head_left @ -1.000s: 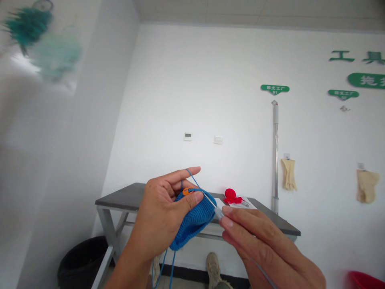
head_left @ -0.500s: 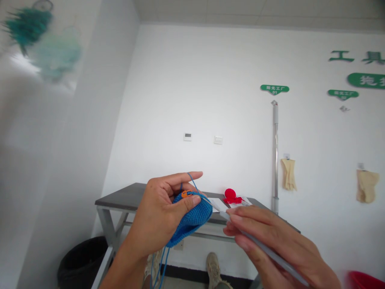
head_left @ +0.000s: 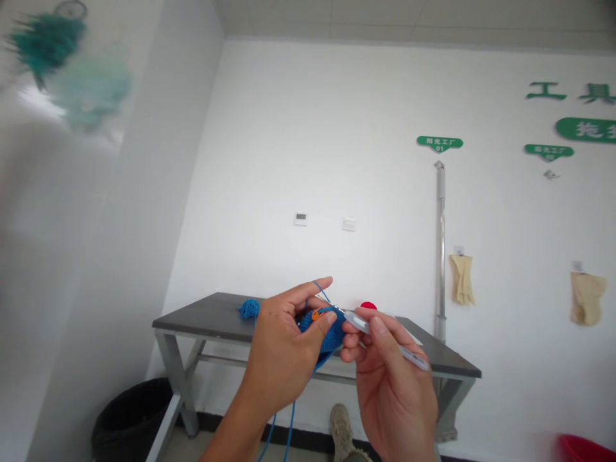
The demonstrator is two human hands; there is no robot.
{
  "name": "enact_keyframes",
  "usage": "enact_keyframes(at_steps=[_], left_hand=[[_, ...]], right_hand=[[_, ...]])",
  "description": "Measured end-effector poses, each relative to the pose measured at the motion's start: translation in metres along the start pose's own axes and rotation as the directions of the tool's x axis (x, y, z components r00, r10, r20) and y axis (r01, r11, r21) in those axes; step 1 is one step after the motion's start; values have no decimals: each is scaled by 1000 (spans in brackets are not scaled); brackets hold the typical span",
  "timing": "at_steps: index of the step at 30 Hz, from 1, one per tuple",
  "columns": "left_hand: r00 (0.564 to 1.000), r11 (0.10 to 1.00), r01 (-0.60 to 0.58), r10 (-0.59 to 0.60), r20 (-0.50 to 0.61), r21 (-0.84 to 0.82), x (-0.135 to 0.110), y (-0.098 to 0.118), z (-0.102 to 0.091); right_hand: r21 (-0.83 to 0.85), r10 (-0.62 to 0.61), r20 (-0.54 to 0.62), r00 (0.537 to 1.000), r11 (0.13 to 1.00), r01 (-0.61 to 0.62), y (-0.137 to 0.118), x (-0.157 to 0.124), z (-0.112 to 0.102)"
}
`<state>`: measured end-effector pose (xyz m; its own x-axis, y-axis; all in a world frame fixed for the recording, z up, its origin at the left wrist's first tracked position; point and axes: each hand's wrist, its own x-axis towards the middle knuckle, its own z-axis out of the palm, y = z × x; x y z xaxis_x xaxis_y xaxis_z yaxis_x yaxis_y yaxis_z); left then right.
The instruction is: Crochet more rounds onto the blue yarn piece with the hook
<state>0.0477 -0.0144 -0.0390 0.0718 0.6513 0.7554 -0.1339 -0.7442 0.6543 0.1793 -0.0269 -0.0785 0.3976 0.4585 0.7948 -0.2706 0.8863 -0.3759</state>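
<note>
My left hand (head_left: 283,350) grips a blue crocheted piece (head_left: 332,333), thumb pressed on its upper edge beside an orange stitch marker (head_left: 317,314). Blue yarn (head_left: 321,290) runs over my outstretched forefinger and hangs down below the hand. My right hand (head_left: 389,385) pinches a grey crochet hook (head_left: 385,337), its tip at the marker on the work's edge. Both hands are held up in front of a grey table (head_left: 206,317).
A small blue crocheted bit (head_left: 249,308) and a red piece (head_left: 368,306) lie on the table. A black bin (head_left: 128,417) stands under its left end, a red tub (head_left: 584,447) at far right. Gloves (head_left: 462,278) and a pole (head_left: 440,250) hang on the white wall. A shoe (head_left: 342,431) shows below.
Both hands have moved right and closer together. My right hand turned upright, bringing the hook tip to the work's edge. The small blue bit on the table is now uncovered.
</note>
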Motion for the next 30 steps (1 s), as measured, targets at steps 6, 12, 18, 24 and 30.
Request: enact_keyframes(at_steps=[6,12,18,24,30], left_hand=[[997,994,53,-59,-55,-97,-7,7,10],[994,962,75,-92,-51,-264,-8,7,11],[986,863,167,-153,69,-477,-7,1,4],[971,796,234,-217,98,-558,-11,18,2],[966,812,257,-225,126,-524,-8,18,-3]], right_hand=[[-501,-434,144,889,743,444,4,-13,2],[-551,-550,226,804,608,571,4,-18,4],[-561,-640,149,754,573,598,8,-28,13],[-506,-561,100,822,682,527,8,-33,13],[-414,-495,276,824,713,567,-7,-18,-8]])
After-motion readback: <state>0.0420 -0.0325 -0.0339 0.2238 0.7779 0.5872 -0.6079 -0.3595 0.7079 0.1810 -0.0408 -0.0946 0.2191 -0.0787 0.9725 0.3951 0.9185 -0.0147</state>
